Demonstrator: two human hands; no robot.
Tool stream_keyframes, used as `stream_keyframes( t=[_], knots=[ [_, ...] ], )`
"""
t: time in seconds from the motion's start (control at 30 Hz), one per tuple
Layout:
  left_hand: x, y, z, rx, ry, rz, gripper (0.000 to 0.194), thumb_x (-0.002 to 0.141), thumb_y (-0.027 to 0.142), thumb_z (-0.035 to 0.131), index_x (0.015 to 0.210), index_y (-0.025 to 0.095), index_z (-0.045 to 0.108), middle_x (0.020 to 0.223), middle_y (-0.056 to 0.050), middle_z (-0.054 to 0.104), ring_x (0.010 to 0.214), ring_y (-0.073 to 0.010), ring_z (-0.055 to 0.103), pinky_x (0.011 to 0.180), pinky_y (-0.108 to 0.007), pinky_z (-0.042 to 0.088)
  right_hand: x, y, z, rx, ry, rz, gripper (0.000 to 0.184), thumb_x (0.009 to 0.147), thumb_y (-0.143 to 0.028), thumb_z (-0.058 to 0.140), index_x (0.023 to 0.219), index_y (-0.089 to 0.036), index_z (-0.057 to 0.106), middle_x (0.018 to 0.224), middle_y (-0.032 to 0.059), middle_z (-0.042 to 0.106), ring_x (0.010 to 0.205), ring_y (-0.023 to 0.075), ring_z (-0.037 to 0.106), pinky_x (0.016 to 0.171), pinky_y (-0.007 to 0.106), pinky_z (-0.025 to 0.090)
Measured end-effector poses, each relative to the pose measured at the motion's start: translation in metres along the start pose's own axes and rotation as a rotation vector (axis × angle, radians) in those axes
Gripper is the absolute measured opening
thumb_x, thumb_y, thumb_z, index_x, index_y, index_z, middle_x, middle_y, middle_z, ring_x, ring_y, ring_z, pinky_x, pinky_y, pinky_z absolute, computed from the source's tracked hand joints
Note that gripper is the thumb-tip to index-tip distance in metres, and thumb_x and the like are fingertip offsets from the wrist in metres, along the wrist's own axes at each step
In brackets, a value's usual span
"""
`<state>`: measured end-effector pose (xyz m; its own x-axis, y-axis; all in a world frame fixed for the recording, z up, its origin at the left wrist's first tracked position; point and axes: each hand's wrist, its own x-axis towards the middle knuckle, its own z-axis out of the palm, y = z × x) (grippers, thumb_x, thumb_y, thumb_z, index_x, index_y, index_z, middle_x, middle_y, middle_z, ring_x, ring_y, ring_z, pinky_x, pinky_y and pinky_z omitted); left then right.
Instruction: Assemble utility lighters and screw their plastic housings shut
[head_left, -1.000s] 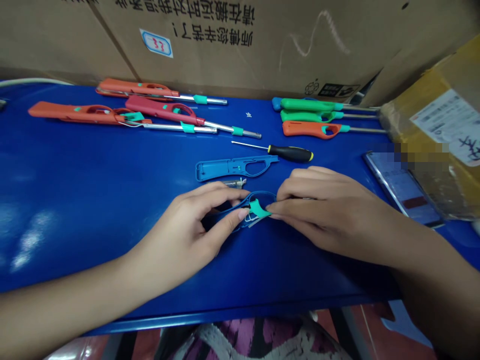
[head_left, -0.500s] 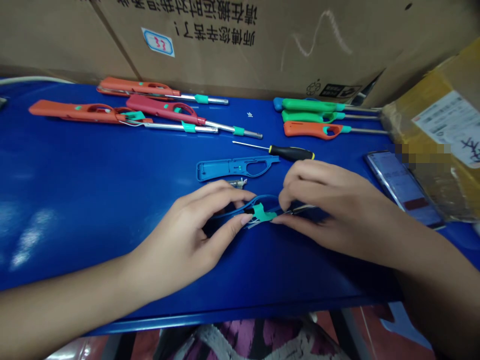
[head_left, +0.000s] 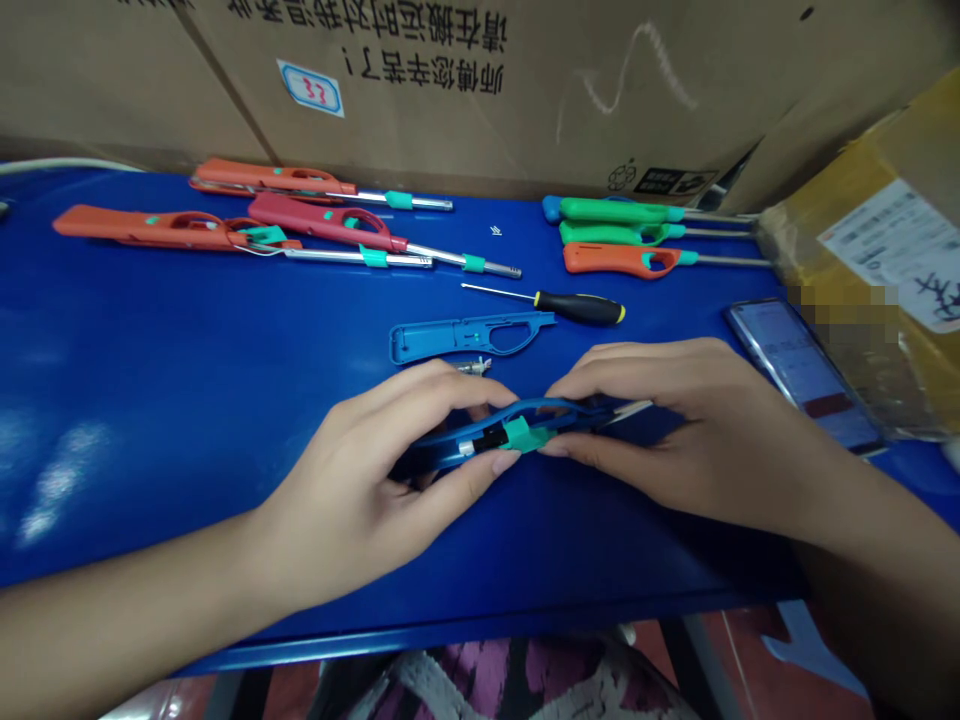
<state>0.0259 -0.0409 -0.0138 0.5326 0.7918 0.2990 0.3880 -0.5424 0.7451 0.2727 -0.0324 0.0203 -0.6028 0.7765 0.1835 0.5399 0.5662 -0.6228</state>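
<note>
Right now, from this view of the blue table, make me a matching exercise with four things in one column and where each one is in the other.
Things:
1. screwdriver
2. phone
3. blue lighter body
4. empty blue shell half

Places:
A. held between left hand and right hand
B. right edge, beside the yellow parcel
C. just beyond the hands, left of the black handle
D. below the orange lighter

Pairs: 1-D, 2-B, 3-A, 4-C
</note>
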Motion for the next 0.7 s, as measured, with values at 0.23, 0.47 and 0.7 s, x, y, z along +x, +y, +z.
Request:
stream_keyframes(
  t=[0.23,0.47,0.7],
  knots=[
    [-0.0055,-0.0006,-0.0018,-0.009,-0.013,0.003,0.029,0.095,0.025,0.068,0.122,0.028,0.062,0.115,0.000,0.074,0.100,-0.0165,0.072,0.093,-0.030,0.058,-0.0002,-0.0023,-0.0007,0.027,-0.011,0.015,0.010,0.091,-0.026,0.072,0.097,-0.019,0.075,0.091,0.0001,0.075,0.081,0.0125,0.068,0.072,0.026,0.052],
    [-0.0044,0.0010,-0.0019,-0.024,0.020,0.012,0.019,0.095,0.024,0.069,0.113,0.026,0.065,0.107,0.001,0.075,0.093,-0.0145,0.072,0.088,-0.028,0.059,-0.0012,-0.0037,-0.0007,0.026,-0.029,-0.050,0.007,0.093,-0.025,0.070,0.099,-0.021,0.072,0.091,0.0010,0.075,0.082,0.0154,0.067,0.074,0.030,0.053],
    [-0.0034,0.0044,-0.0015,-0.047,0.031,0.005,0.020,0.094,0.021,0.069,0.114,0.026,0.066,0.106,0.001,0.076,0.093,-0.0147,0.072,0.086,-0.028,0.059,-0.0012,-0.0065,0.0020,0.025,-0.017,-0.008,0.004,0.092,-0.022,0.069,0.092,-0.019,0.072,0.084,-0.0011,0.074,0.078,0.0130,0.065,0.072,0.029,0.050]
  ],
)
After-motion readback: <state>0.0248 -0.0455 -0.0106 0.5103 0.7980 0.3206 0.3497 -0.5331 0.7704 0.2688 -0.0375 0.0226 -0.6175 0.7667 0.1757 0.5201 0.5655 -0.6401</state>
